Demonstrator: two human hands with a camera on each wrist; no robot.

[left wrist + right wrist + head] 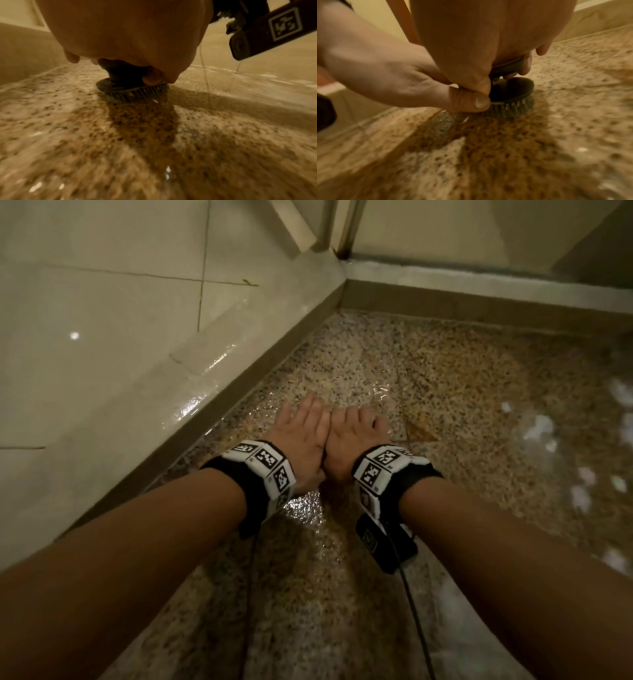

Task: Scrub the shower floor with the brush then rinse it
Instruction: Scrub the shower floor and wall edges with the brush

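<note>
Speckled wet granite shower floor (428, 378) lies under the round dark bristle brush (132, 92), gripped by the left hand (301, 436) and right hand (352, 436) together. Scrubbing well probably needs the bristles flat, with firm, overlapping circles.

Two hands (325, 436), one brush (132, 89), one shower floor (445, 392).

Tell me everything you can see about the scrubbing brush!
The brush is small, round and dark, with a knob on top, a flat disc under it and short grey bristles pressed onto the wet speckled floor. It stands upright. The right hand grips the knob; the left hand presses alongside, its thumb at the disc's edge. From the head view, hands hide it.
</note>
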